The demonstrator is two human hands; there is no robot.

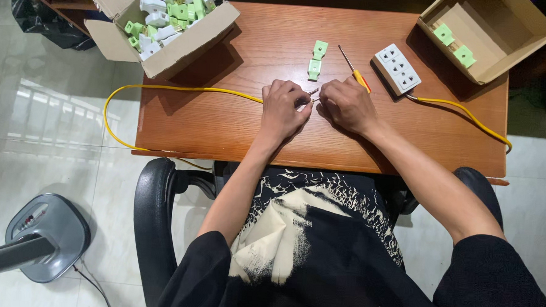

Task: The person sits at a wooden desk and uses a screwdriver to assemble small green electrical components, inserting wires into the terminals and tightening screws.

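Both hands meet mid-desk [225, 121], the left hand [282, 108] and right hand [347, 103] each with grip pinched on the bared end of the yellow cable [184, 89], screwdriver [355, 70] just beyond.

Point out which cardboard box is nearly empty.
The right box: it holds just two green parts, while the left box is heaped with green and white ones.

Open brown cardboard box [168, 29] at the wooden desk's far left corner, flaps spread, heaped with green and white plastic parts, second open brown cardboard box [490, 34] at the far right corner, nearly bare, two green pieces inside
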